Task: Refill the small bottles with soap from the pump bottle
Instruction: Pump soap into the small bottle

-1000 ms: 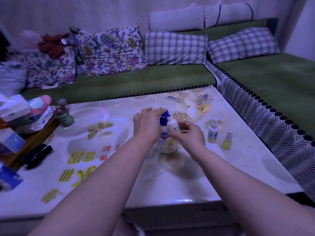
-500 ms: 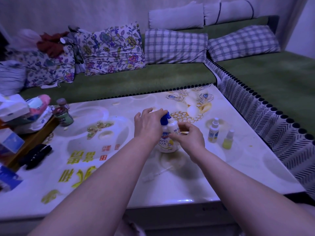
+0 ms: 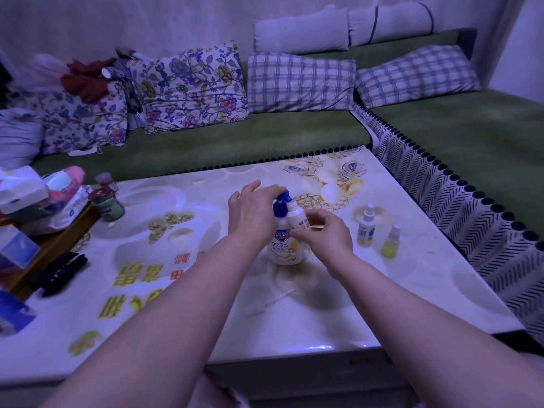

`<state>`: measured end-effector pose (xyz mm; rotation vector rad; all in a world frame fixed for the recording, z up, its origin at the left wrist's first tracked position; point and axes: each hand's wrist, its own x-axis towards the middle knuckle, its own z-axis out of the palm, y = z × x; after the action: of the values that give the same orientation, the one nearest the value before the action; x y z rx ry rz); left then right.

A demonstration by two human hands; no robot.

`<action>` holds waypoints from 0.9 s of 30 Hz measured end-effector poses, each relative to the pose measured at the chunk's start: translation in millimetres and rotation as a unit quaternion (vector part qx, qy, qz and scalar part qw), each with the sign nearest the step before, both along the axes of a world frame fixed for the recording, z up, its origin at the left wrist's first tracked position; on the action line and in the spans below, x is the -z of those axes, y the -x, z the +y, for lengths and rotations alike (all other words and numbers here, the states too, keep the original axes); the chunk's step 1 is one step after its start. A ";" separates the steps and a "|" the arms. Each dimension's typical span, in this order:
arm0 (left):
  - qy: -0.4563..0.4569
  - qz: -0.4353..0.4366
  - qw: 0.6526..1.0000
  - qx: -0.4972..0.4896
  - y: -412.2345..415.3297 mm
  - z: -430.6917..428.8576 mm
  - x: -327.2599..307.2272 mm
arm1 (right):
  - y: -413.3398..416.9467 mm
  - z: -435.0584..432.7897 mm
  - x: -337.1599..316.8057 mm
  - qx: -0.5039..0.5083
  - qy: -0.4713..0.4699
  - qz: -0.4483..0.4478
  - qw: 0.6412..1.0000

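Head view: the left hand (image 3: 253, 214) rests loosely spread fingers on the blue head of the pump bottle (image 3: 284, 250), which stands in the middle of the desk (image 3: 412, 304). The right hand (image 3: 326, 240) pinches a white small bottle (image 3: 295, 217) against its nozzle, so filling looks under way. Next calls for a firm press with the mouth under the spout; rightward, a taller spray bottle (image 3: 365, 226) and a shorter yellow bottle (image 3: 391, 242) wait, with room before the edge.
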<state>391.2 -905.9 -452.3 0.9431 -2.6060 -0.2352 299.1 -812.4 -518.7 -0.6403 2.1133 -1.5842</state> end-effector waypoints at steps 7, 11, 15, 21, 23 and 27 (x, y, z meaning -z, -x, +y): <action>-0.028 0.000 0.999 0.015 -3.8 0.2 7.0 | 0.6 -0.4 4.4 0.002 0.010 -0.003 1.000; -0.033 -0.016 0.999 0.016 -3.8 -2.9 5.0 | 2.8 -0.1 5.1 0.003 0.012 -0.006 1.000; -0.024 -0.029 0.999 0.022 -2.6 -10.0 10.0 | 4.0 -1.2 4.8 -0.002 0.014 -0.006 1.000; -0.023 -0.041 0.998 0.032 -5.3 -10.2 12.4 | 3.9 -1.3 2.6 -0.007 0.021 0.002 1.000; -0.019 -0.047 0.998 0.033 -5.9 -9.2 12.1 | 3.1 -0.6 1.7 -0.009 0.024 0.003 1.000; -0.020 -0.045 0.998 0.031 -7.2 -6.7 11.8 | 1.4 -0.7 0.3 -0.007 0.021 0.008 1.000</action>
<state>398.4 -912.6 -464.1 0.9081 -2.7254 -0.2677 297.6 -813.1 -519.0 -0.6827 2.0865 -1.6253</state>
